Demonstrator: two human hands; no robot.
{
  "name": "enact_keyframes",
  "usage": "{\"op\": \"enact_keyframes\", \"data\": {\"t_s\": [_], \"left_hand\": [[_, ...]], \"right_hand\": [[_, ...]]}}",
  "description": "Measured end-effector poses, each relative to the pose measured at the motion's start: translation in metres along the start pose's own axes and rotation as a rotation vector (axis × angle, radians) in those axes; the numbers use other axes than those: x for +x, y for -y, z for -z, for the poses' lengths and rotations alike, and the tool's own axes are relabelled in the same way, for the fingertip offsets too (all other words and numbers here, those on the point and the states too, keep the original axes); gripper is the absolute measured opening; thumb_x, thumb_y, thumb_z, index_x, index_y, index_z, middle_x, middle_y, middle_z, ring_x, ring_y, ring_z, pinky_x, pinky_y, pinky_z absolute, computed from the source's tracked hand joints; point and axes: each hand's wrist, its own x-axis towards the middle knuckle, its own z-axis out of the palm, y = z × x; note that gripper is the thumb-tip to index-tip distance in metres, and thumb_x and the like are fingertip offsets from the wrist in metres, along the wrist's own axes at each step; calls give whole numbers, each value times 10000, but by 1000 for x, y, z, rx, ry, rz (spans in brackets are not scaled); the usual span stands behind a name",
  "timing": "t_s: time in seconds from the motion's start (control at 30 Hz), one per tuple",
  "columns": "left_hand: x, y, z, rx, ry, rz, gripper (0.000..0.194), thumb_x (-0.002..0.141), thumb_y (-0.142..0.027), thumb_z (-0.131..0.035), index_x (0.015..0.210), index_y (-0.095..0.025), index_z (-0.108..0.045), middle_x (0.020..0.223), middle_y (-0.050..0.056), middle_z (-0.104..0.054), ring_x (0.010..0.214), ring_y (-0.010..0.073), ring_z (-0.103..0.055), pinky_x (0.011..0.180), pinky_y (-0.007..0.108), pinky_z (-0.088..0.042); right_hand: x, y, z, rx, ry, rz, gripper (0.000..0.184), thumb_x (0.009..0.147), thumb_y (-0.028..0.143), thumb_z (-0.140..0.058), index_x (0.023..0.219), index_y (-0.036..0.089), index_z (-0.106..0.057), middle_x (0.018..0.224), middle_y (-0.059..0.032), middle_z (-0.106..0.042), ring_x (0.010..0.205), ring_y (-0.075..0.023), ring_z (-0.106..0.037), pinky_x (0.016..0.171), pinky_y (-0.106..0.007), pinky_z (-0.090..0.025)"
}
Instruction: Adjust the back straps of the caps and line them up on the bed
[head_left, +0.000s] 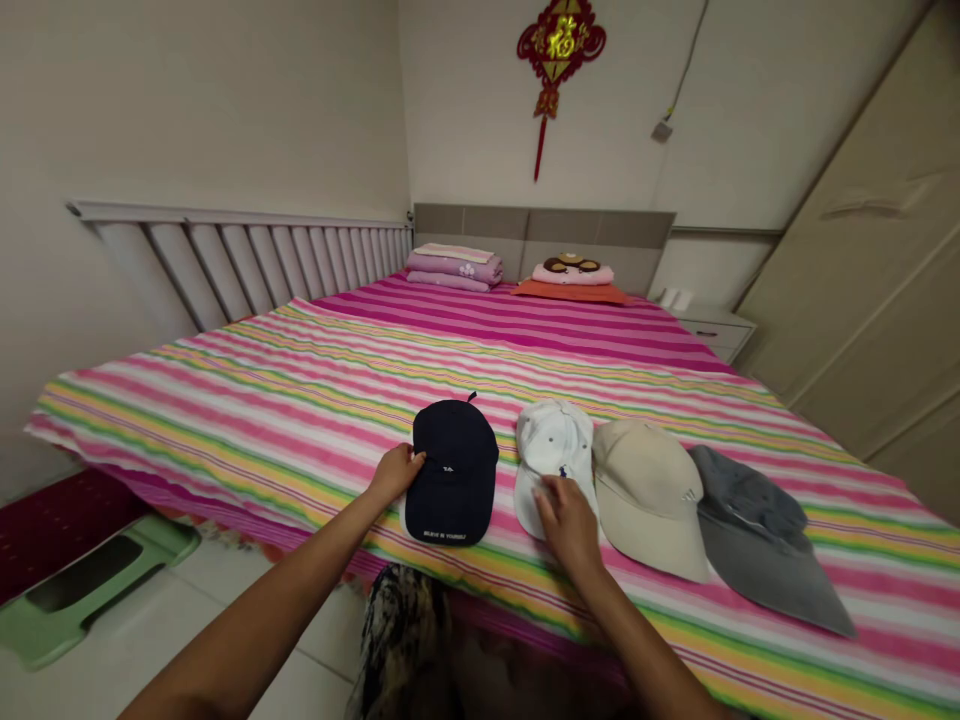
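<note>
Well to the left of the white cap [553, 440], and lower than it, a green stool [112, 590] stood beside the bed [225, 385], whose striped cover bore the caps. Nearer on that side, the left hand [395, 473] reached the left edge of the navy cap [452, 480], which lay left of the white cap with a gap between. Thumb and finger came together at that edge, though I could not tell whether the grip pinched the cloth. The navy cap sat crown up, brim toward the person, its long axis running from near to far. At the white cap itself, the right hand [570, 525] lay over the brim; whether that grip pinched or merely rested, I could not tell. This brim also faced the person, its axis much like the navy cap's. The step in hand looked like adjusting these two; the next move seemed to call for light fingers at the edges. Immediately right of the white cap, the beige cap [649, 495] aimed its brim nearer and slightly rightward; further right, the grey cap [765, 535] turned its brim more rightward.
</note>
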Motion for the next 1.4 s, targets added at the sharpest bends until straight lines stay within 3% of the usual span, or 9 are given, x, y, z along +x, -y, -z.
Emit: {"op": "enact_keyframes", "data": {"t_s": [0.33, 0.53, 0.67, 0.73, 0.83, 0.87, 1.1, 1.23, 1.4], "left_hand": [[23, -5, 2, -34, -101, 89, 380, 700, -261, -512, 1045, -102, -527, 967, 141, -633, 914, 251, -581, 734, 289, -408], [17, -6, 32, -111, -214, 95, 394, 672, -217, -538, 1042, -82, -534, 1028, 182, -598, 1005, 309, -532, 831, 358, -387], [-20, -41, 28, -258, -240, -18, 359, 752, -290, -471, 1073, -138, -519, 1146, 134, -548, 1038, 240, -517, 888, 317, -372], [-46, -69, 14, -403, -78, -89, 312, 773, -389, -445, 938, -164, -584, 955, 86, -637, 853, 192, -599, 779, 281, -442], [-71, -110, -11, -1130, 724, 88, 549, 736, -606, -398, 880, -111, -587, 862, 135, -651, 803, 228, -618, 758, 358, -456], [-73, -120, -17, -1285, 850, 158, 574, 716, -634, -406, 841, -105, -587, 817, 135, -655, 774, 230, -622, 747, 364, -457], [-62, -141, -25, -1714, 772, 202, 121, 691, -170, -588, 798, -114, -596, 627, 52, -651, 687, 194, -635, 795, 340, -432], [-87, -143, -15, -1628, 832, -23, 245, 579, -93, -633, 821, -114, -603, 634, 44, -649, 586, 170, -616, 664, 299, -460], [-125, -156, 0, -1533, 1083, -133, 392, 495, -99, -610, 886, -105, -614, 707, 70, -656, 561, 153, -588, 551, 242, -444]], "right_hand": [[-36, -45, 19, -661, 72, 197, 616, 694, 215, -584, 1249, 33, -387, 1239, -258, -451, 1051, -340, -492, 833, -418, -423], [-16, -37, 28, -688, 63, 164, 541, 670, -27, -378, 1200, 33, -463, 1130, -250, -554, 889, -318, -591, 688, -414, -492], [-17, -41, 40, -531, -67, 204, 618, 700, 12, -336, 1311, 104, -326, 1188, -164, -548, 1018, -265, -561, 781, -383, -490], [-28, -44, 43, -423, -200, 269, 689, 702, 25, -327, 1367, 148, -199, 1217, -136, -532, 1077, -243, -532, 818, -372, -481], [-59, -47, 41, -384, -286, 416, 698, 752, 74, -341, 1395, 159, -81, 1236, -153, -509, 1107, -264, -508, 819, -399, -485], [-72, -49, 39, -391, -271, 466, 694, 774, 98, -353, 1398, 164, -58, 1251, -156, -495, 1116, -271, -499, 824, -408, -484], [-144, -83, 20, -472, -82, 627, 690, 768, 55, -362, 1397, 166, -99, 1185, -148, -561, 1050, -238, -557, 785, -351, -515], [-134, -86, 54, -413, 28, 584, 504, 729, 87, -404, 1197, 256, -485, 1032, -83, -653, 898, -233, -627, 706, -340, -529], [-82, -28, 117, -105, -350, 178, 222, 810, 285, -435, 940, 199, -592, 884, -98, -656, 812, -236, -614, 715, -355, -486]]}}
